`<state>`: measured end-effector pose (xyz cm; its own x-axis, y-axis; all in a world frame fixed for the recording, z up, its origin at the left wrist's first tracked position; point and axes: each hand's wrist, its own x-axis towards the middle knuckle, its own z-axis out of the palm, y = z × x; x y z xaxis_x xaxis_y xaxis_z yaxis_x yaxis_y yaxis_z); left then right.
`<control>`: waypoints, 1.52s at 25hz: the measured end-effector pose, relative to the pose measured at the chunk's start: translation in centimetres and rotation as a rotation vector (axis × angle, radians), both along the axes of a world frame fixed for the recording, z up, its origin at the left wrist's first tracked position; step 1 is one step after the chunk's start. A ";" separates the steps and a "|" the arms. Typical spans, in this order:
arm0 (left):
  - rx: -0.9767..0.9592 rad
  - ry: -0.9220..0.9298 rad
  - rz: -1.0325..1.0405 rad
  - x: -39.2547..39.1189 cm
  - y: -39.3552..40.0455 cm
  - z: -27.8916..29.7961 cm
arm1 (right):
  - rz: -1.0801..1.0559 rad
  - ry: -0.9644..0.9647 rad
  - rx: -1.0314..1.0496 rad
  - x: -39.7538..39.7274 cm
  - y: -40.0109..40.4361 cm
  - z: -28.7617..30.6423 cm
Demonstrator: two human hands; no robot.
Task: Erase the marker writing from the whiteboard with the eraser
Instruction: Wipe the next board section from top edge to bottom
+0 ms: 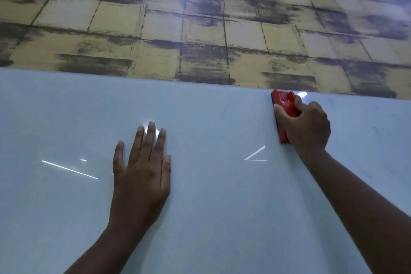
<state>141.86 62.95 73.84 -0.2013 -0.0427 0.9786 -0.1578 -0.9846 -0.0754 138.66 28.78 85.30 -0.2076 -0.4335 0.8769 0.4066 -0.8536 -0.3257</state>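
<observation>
Right hand (308,124): fingers curled round one red plastic block eraser (283,110), pressed to the glossy white whiteboard (211,196) at its top edge. Left hand (142,171): fingers straight, flat on the board, holding nothing. Faint marker traces (225,110) lay beside the eraser; firm, overlapping strokes would probably clear them. Behind: patterned tan wall (155,29).

Across the glossy white whiteboard (211,196) the broad stretch between the flat-pressed left hand (142,176) and the right hand (308,127) gripping the red plastic eraser (282,104) lies open, with only those two hands in the way.
</observation>
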 end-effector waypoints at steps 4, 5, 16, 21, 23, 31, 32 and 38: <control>-0.003 -0.003 0.026 0.1 -0.1 0.1 | -0.034 0.022 -0.060 0.4 4.9 2.2; -0.004 -0.004 0.031 0.1 0.0 0.0 | -0.040 0.029 -0.125 0.4 6.9 1.9; 0.014 0.001 -0.062 -0.4 1.5 -1.4 | -0.051 -0.008 -0.771 -0.6 16.8 -4.5; 0.070 -0.015 -0.036 -0.7 2.3 -3.4 | -0.033 0.039 -0.534 -0.7 7.9 -2.5; 0.055 -0.008 -0.021 -0.7 2.2 -3.9 | -0.033 0.047 -0.350 -0.6 5.0 -1.7; 0.024 0.042 0.022 -0.9 1.7 -4.6 | 0.036 0.030 -0.208 0.2 9.9 -5.7; 0.022 0.048 0.014 -0.9 1.7 -4.7 | 0.023 0.017 -0.311 0.1 11.9 -7.5; 0.039 0.093 0.020 -0.8 1.8 -5.7 | -0.129 -0.047 -0.762 -0.4 16.3 -14.5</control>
<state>141.10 64.72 68.17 -0.1085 -0.0845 0.9905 -0.1464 -0.9842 -0.1000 138.22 45.04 70.75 -0.2598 0.3164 0.9124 0.2871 -0.8768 0.3858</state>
